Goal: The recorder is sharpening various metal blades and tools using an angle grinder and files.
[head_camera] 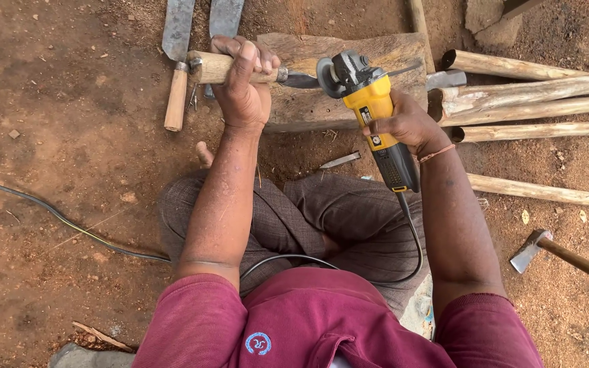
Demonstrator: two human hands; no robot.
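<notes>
On the far side of the bare earth, the left hand point(243, 85) wraps its fingers tight around a wooden handle point(216, 67) whose dark blade point(301, 80) lies on a wooden block point(349, 82). Just right, the right hand point(407, 126) grips a yellow angle grinder point(373, 112), its disc at the blade. Far right lie wooden poles point(533, 109) and a hammer point(533, 249).

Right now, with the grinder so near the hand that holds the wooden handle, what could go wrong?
1. The left hand grips the wooden handle close to the disc of the yellow angle grinder; a slip could likely bring the disc onto the fingers.
2. The right hand alone holds the grinder, so a kickback may be hard to control.
3. The black cord loops across the lap and could snag.
</notes>
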